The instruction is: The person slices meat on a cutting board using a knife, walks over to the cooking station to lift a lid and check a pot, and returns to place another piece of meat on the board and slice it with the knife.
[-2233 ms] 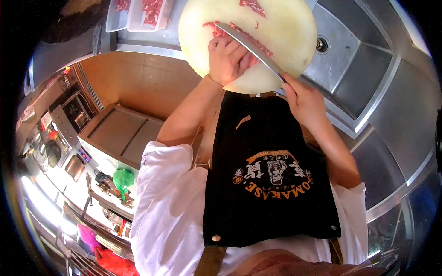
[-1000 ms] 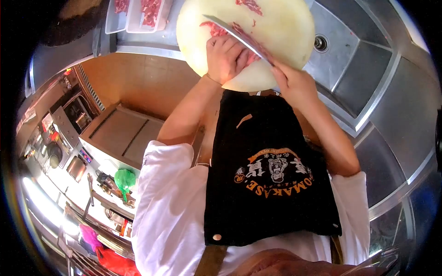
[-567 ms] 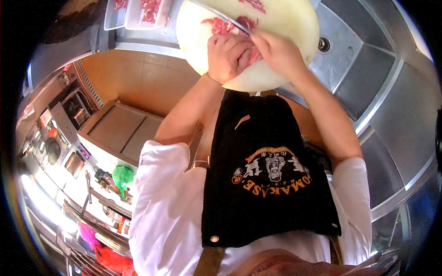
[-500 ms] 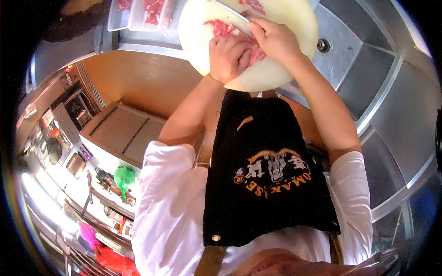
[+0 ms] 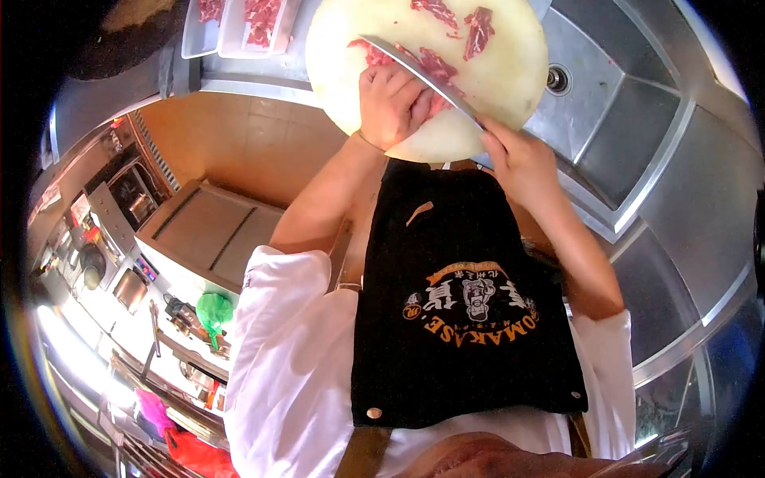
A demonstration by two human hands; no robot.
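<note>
- The left hand (image 5: 389, 103), upper centre of the frame, has its fingers bent down over the meat (image 5: 435, 103) and holds it against the board (image 5: 506, 92).
- The right hand (image 5: 523, 163), right of the left hand, is closed round the handle of the knife (image 5: 433, 81).
- The knife slants from its tip at the upper left down to the right hand, its blade crossing the meat just beside the left fingers.
- The meat lies on the board at the upper centre, showing on both sides of the blade.
- Two slices (image 5: 478, 33) lie apart from it, near the board's top edge.
- Two tubs (image 5: 233, 45) of red meat stand side by side at the upper left.
- The sink (image 5: 586, 103), with its round drain (image 5: 559, 79), is at the upper right.
- The black apron (image 5: 470, 378) fills the lower centre.
- A green bag (image 5: 213, 309) shows at the lower left.
</note>
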